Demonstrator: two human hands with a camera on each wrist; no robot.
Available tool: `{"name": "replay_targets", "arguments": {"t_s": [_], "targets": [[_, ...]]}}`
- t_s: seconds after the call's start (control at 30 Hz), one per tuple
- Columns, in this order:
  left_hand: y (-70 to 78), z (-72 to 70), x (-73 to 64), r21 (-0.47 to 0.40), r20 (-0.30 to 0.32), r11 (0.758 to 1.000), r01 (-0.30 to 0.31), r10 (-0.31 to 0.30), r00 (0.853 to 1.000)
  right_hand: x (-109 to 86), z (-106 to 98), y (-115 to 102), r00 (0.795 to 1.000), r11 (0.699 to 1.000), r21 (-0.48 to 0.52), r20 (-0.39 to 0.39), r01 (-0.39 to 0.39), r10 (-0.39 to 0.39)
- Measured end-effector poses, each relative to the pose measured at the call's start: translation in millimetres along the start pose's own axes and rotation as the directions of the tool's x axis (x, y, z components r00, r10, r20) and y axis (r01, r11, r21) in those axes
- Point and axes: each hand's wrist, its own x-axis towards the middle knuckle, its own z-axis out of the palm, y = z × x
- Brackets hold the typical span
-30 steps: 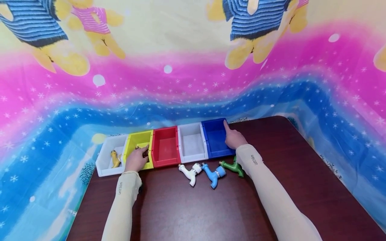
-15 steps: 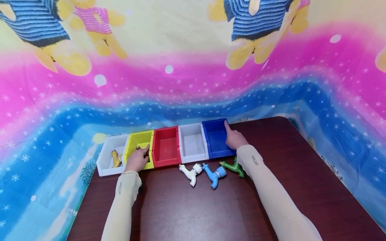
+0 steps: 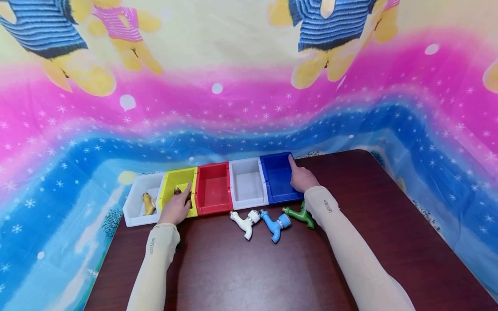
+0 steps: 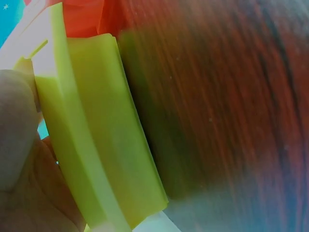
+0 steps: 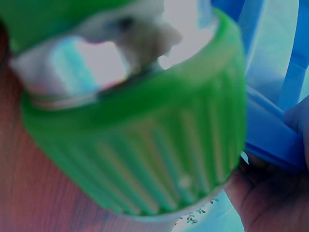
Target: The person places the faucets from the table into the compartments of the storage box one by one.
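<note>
My left hand [image 3: 176, 208] reaches over the front of the yellow bin [image 3: 166, 177], one digit stretched out along its right side. Beneath it lies a brown tap [image 3: 177, 191], partly hidden by the fingers. In the left wrist view, the yellow bin [image 4: 111, 130] stands beside the left thumb [image 4: 14, 130]. My right hand [image 3: 302, 178] holds the right wall of the blue bin [image 3: 278, 199], index finger straight along the rim. A green tap [image 3: 299, 214] lies just below, partly covered by the right sleeve; its ribbed green knob [image 5: 145, 150] fills the right wrist view.
A yellow brass-coloured tap [image 3: 148, 204] lies in the white bin [image 3: 134, 221] at the far left. Between yellow and blue stand a red bin [image 3: 214, 211] and another white bin [image 3: 249, 204]. A white tap [image 3: 245, 224] and a blue tap [image 3: 276, 226] lie on the brown table [image 3: 241, 276].
My left hand has loosened from the brown tap and drawn back slightly, its digit stretching forward; more of the tap shows in the yellow bin. The right hand stays at the blue bin.
</note>
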Motion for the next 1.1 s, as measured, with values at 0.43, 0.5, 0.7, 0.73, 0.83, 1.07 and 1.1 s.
{"name": "replay_targets", "arguments": {"t_s": [0.43,0.5,0.7,0.73,0.83,1.07,1.1], "targets": [[-2.7,2.9,-6.0,-0.013,0.024,1.000,0.023,-0.023,0.999,1.0,2,1,1.000,1.000,0.013,0.015,0.002,-0.002],[-1.8,3.4,-6.1,-0.022,0.024,0.999,0.023,-0.022,0.999,0.9,2,3,1.000,1.000,0.013,0.009,0.005,-0.005],[1.6,2.5,-8.2,-0.029,-0.011,0.999,0.021,-0.021,1.000,-0.4,2,3,1.000,1.000,0.016,-0.001,0.001,-0.001],[2.7,2.3,-9.2,-0.012,-0.038,1.000,0.016,-0.017,0.999,-0.6,2,2,1.000,1.000,0.018,0.000,0.000,0.000],[7.9,1.5,-12.3,0.044,-0.173,0.999,0.005,0.002,0.985,-1.5,3,0,1.000,1.000,0.031,0.009,-0.007,0.006],[45.3,-5.4,-21.7,0.090,-0.488,0.992,-0.089,0.121,0.864,-3.8,1,0,1.000,0.999,0.045,0.015,-0.024,0.023],[52.6,-6.6,-22.9,0.098,-0.514,0.989,-0.114,0.148,0.845,-3.8,0,0,1.000,0.999,0.044,0.013,-0.022,0.022]]}}
